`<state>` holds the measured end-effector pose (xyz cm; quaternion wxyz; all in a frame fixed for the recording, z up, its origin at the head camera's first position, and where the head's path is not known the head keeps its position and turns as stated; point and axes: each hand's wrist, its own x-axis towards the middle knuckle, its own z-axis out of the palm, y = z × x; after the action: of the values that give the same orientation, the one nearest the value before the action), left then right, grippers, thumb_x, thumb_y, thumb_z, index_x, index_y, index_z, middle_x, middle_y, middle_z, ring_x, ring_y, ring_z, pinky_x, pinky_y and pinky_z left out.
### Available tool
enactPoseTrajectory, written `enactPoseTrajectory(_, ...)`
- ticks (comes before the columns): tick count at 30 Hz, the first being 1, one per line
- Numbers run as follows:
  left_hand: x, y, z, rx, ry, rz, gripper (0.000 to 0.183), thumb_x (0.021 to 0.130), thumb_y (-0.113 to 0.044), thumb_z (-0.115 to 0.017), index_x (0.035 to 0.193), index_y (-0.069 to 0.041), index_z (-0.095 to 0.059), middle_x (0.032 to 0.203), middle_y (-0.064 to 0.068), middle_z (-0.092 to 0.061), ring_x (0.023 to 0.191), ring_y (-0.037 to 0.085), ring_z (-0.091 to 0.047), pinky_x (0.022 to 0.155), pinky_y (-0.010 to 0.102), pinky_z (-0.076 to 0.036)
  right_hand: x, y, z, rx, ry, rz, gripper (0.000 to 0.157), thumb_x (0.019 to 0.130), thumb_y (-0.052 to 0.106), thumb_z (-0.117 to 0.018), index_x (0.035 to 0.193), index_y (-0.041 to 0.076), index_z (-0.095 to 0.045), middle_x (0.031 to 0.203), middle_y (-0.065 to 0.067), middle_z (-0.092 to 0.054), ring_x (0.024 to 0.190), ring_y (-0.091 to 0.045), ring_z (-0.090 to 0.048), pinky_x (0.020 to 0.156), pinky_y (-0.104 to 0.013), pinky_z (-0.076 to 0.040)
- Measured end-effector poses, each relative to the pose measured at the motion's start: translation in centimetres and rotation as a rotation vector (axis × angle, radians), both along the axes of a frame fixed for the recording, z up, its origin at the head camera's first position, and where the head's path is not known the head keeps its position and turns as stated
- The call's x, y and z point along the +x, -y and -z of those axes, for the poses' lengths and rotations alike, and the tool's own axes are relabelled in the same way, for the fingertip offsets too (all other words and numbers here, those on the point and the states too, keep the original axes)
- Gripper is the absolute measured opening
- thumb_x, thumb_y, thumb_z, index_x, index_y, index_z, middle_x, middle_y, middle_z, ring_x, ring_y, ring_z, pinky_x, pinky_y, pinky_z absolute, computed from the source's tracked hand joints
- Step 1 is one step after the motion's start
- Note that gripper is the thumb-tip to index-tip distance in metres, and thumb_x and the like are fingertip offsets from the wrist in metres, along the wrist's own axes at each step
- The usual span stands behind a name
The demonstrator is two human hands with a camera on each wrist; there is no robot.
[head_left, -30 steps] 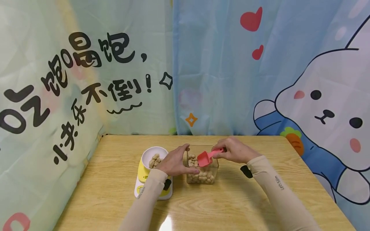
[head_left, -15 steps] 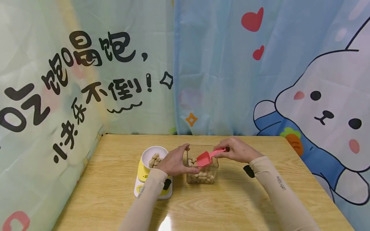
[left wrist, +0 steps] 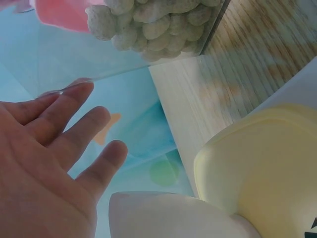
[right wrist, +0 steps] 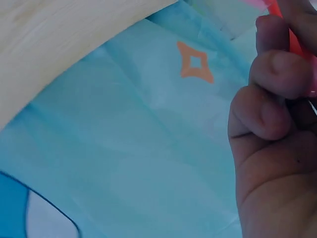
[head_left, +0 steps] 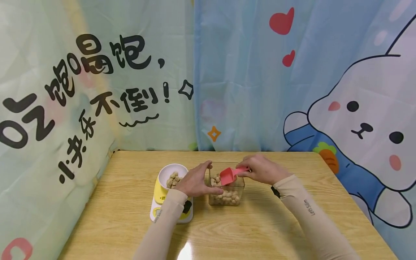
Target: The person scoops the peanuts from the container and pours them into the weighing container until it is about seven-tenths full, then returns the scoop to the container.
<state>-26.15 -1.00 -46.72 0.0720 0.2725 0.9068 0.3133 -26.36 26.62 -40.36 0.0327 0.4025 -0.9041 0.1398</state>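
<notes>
A clear container (head_left: 226, 201) holds pale, peanut-like pieces (left wrist: 158, 25). My left hand (head_left: 196, 181) grips its left side, the thumb along the front wall and fingertips at the back edge. In the left wrist view some fingers touch the clear wall while others stand off it. My right hand (head_left: 262, 169) pinches the handle of a red-pink scoop (head_left: 227, 177) tilted over the container's opening. Whether anything lies in the scoop I cannot tell. In the right wrist view the curled fingers (right wrist: 277, 74) hide most of the handle.
Left of the container stands a yellow and white kitchen scale (head_left: 160, 195), partly covered by my left arm. On it sits a white bowl (head_left: 165, 173) with similar pale pieces. The wooden table (head_left: 260, 231) ends at a printed curtain (head_left: 234, 108) behind.
The scoop shifts slightly right, then back left over the container, still in my right hand. My left hand stays on the container.
</notes>
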Motion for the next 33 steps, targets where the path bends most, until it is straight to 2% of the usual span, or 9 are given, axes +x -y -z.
enactPoseTrajectory(4, -0.2, 0.1, -0.1, 0.003, -0.009, -0.001, 0.115, 0.075, -0.073, -0.075, 0.162, -0.018, -0.025, 0.151, 0.002, -0.048, 0.135, 0.025, -0.05, 0.106, 0.044, -0.046, 0.1, 1.1, -0.2, 0.012, -0.042, -0.057, 0.01, 0.09, 0.013, -0.078, 0.098, 0.008, -0.078, 0.086, 0.001, -0.069, 0.075, -0.007, -0.062, 0.065, -0.029, -0.054)
enactPoseTrajectory(7, -0.3, 0.0, -0.1, 0.015, -0.005, 0.004, 0.115, 0.074, -0.072, -0.076, 0.162, -0.017, -0.025, 0.151, 0.003, -0.048, 0.135, 0.026, -0.05, 0.106, 0.044, -0.045, 0.1, 1.3, -0.3, -0.008, -0.018, -0.076, 0.012, 0.091, 0.013, -0.078, 0.1, 0.007, -0.078, 0.088, 0.0, -0.07, 0.076, -0.008, -0.063, 0.066, -0.029, -0.055)
enactPoseTrajectory(13, -0.1, -0.1, -0.1, 0.022, 0.003, 0.009, 0.111, 0.077, -0.066, -0.078, 0.162, -0.018, -0.025, 0.151, 0.002, -0.048, 0.135, 0.028, -0.051, 0.105, 0.045, -0.046, 0.3, 0.2, -0.4, -0.058, 0.118, -0.016, 0.015, 0.093, 0.019, -0.075, 0.105, 0.01, -0.078, 0.091, 0.006, -0.07, 0.074, -0.003, -0.06, 0.065, -0.026, -0.053)
enactPoseTrajectory(15, 0.0, 0.0, -0.2, 0.026, 0.005, 0.005, 0.111, 0.077, -0.065, -0.079, 0.162, -0.018, -0.025, 0.151, 0.003, -0.048, 0.135, 0.029, -0.05, 0.105, 0.046, -0.046, 0.2, 0.1, -0.3, -0.06, 0.129, -0.008, 0.015, 0.094, 0.021, -0.075, 0.106, 0.011, -0.078, 0.091, 0.008, -0.069, 0.073, -0.002, -0.058, 0.066, -0.026, -0.053)
enactPoseTrajectory(17, 0.0, 0.1, -0.3, 0.027, 0.003, 0.005, 0.112, 0.077, -0.067, -0.078, 0.162, -0.017, -0.025, 0.151, 0.003, -0.049, 0.135, 0.03, -0.05, 0.105, 0.046, -0.046, 0.1, 0.0, -0.1, -0.059, 0.114, -0.017, 0.015, 0.094, 0.021, -0.075, 0.105, 0.011, -0.078, 0.09, 0.008, -0.068, 0.073, -0.002, -0.058, 0.065, -0.026, -0.052)
enactPoseTrajectory(24, -0.2, 0.0, -0.2, 0.017, -0.006, 0.015, 0.115, 0.076, -0.071, -0.076, 0.162, -0.017, -0.023, 0.151, 0.005, -0.048, 0.134, 0.029, -0.051, 0.105, 0.045, -0.047, -0.2, 0.3, 0.1, -0.017, -0.023, -0.086, 0.011, 0.09, 0.019, -0.078, 0.098, 0.011, -0.078, 0.082, 0.006, -0.063, 0.071, -0.003, -0.056, 0.062, -0.025, -0.051)
enactPoseTrajectory(29, 0.0, -0.1, 0.0, 0.028, -0.001, 0.011, 0.112, 0.078, -0.066, -0.078, 0.162, -0.016, -0.024, 0.15, 0.004, -0.049, 0.134, 0.028, -0.051, 0.105, 0.045, -0.046, -0.2, 0.4, 0.2, -0.02, -0.022, -0.11, 0.007, 0.092, 0.018, -0.076, 0.094, 0.012, -0.077, 0.079, 0.007, -0.06, 0.068, -0.002, -0.052, 0.06, -0.023, -0.049)
enactPoseTrajectory(33, 0.1, -0.1, 0.1, 0.032, 0.0, 0.007, 0.111, 0.077, -0.065, -0.078, 0.162, -0.016, -0.025, 0.149, 0.003, -0.049, 0.134, 0.029, -0.051, 0.105, 0.045, -0.046, 0.0, 0.0, 0.5, -0.044, 0.013, -0.107, 0.01, 0.096, 0.018, -0.072, 0.101, 0.012, -0.078, 0.084, 0.008, -0.062, 0.071, -0.001, -0.053, 0.062, -0.023, -0.05)
